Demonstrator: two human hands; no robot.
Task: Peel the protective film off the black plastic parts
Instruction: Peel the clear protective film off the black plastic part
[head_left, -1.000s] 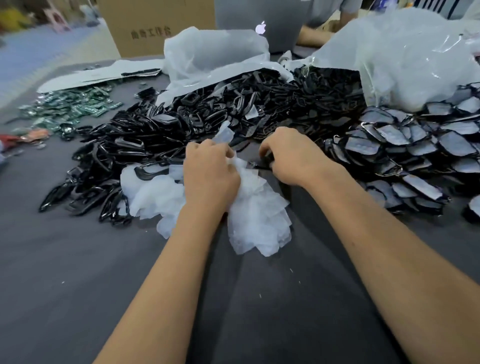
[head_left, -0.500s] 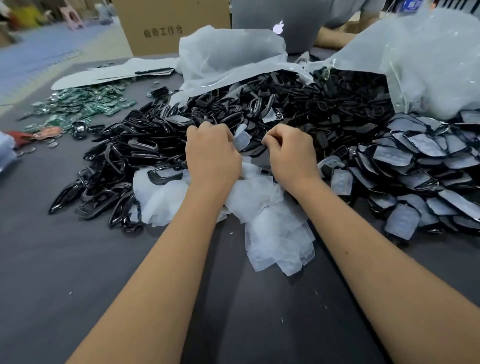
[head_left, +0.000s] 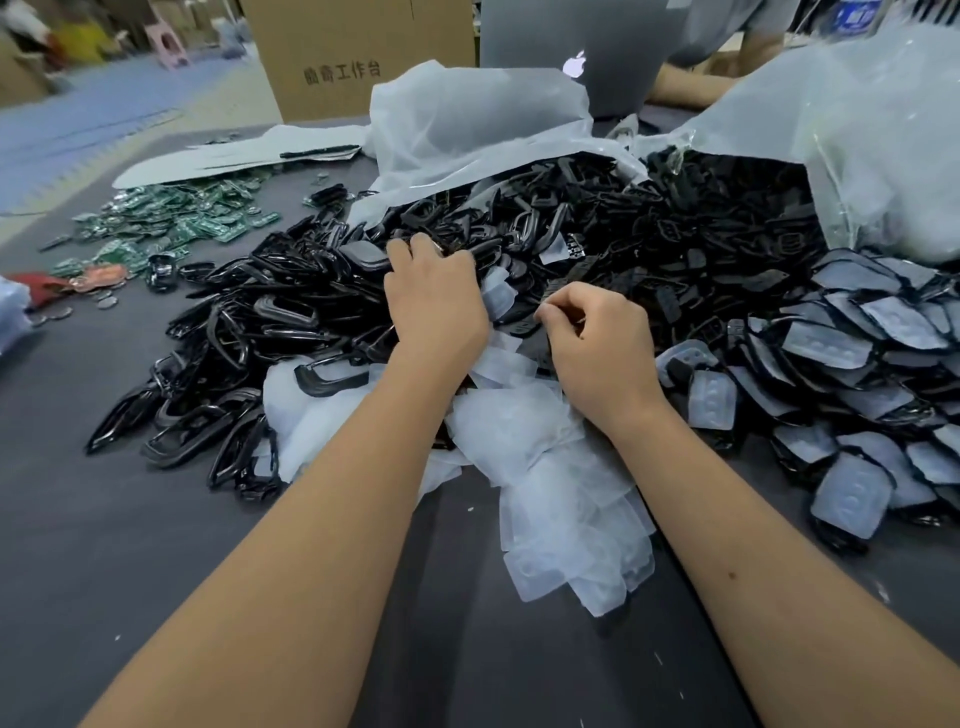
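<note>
The left hand (head_left: 434, 301) held a filmed part (head_left: 496, 293) steady, its grip hidden, while the right hand (head_left: 597, 343) pinched something unseen, likely film.

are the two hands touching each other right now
Apart. The head view shows the left hand and right hand with a strip of film and black parts visible between them.
</note>
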